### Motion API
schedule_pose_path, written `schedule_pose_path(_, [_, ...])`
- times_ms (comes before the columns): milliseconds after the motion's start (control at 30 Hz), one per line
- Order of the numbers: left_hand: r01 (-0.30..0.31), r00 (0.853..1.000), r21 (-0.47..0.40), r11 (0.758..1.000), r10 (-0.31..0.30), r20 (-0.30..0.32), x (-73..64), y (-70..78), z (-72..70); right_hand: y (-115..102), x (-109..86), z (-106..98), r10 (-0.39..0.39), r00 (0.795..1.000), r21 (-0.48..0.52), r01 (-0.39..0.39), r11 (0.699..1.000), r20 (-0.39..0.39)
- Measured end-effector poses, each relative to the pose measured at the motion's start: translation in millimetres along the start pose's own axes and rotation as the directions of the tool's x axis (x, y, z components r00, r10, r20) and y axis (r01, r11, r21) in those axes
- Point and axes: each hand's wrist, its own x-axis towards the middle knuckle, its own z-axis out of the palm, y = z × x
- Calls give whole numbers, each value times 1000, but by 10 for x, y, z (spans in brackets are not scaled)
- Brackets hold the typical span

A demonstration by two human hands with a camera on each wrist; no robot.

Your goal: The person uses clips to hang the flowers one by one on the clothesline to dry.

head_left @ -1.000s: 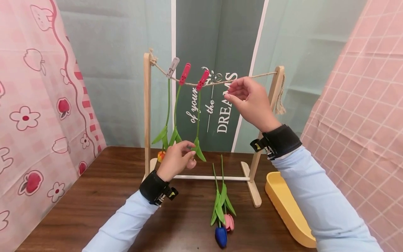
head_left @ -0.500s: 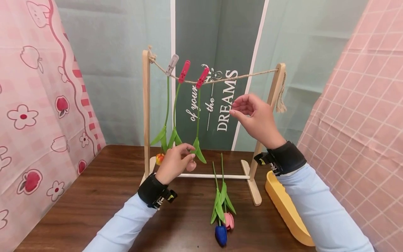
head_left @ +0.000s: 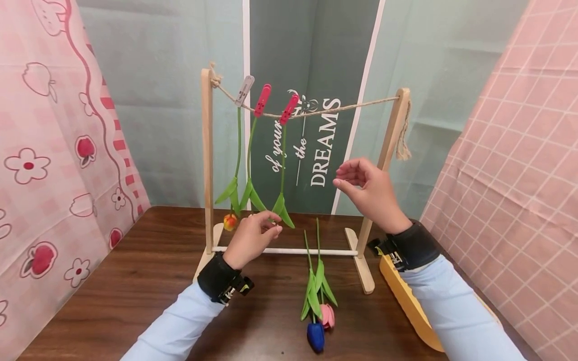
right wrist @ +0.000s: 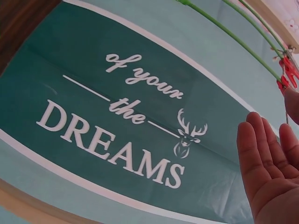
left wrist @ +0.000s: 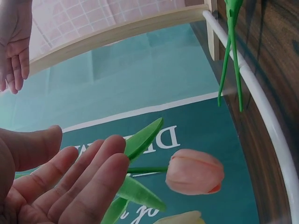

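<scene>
Three artificial tulips hang heads down from a rope (head_left: 343, 108), each clipped by its stem. A grey clothespin (head_left: 244, 91) holds the orange-yellow tulip (head_left: 230, 222) at the left; one red clothespin (head_left: 263, 100) and another red clothespin (head_left: 289, 109) hold the other two. My left hand (head_left: 252, 236) is by the lower leaves of the rightmost tulip, fingers loosely bent and holding nothing. In the left wrist view its peach tulip head (left wrist: 195, 171) shows past the fingertips. My right hand (head_left: 374, 194), fingers relaxed and bare, hovers before the right post, below the rope.
The rope is tied between wooden posts (head_left: 206, 160) joined low by a white bar (head_left: 311, 251). A blue tulip (head_left: 315, 337) and a pink tulip (head_left: 327, 317) lie on the brown table (head_left: 135, 291). The yellow tray (head_left: 413, 306) at right is partly behind my right forearm.
My right hand has come down from near the rope, slightly rightward. My left hand has stayed beside the rightmost hanging tulip, and the clothespins remain on the rope.
</scene>
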Motion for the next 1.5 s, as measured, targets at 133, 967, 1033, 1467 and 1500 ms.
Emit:
schedule_pose_path(133, [19,1000,-19,1000,-18,21,-19,-8,38,49,-85,25,6,1000,-25,-6,1000,6])
schedule_pose_path(967, [26,996,-84,996,-18,89,-164,-112,157,208,-633,138,154,988,9,-154,988,24])
schedule_pose_path(1033, [20,994,-101,995,-9,106,-173,-114,185,225,-671,146,174,985,12,-174,985,21])
schedule_pose_path(1467, [17,982,-192,981,19,187,-270,-174,350,345,-897,255,264,964,14,-265,964,38])
schedule_pose_path(1500, [19,981,-191,981,18,191,-278,-181,356,351,-910,264,266,963,11,-267,964,40])
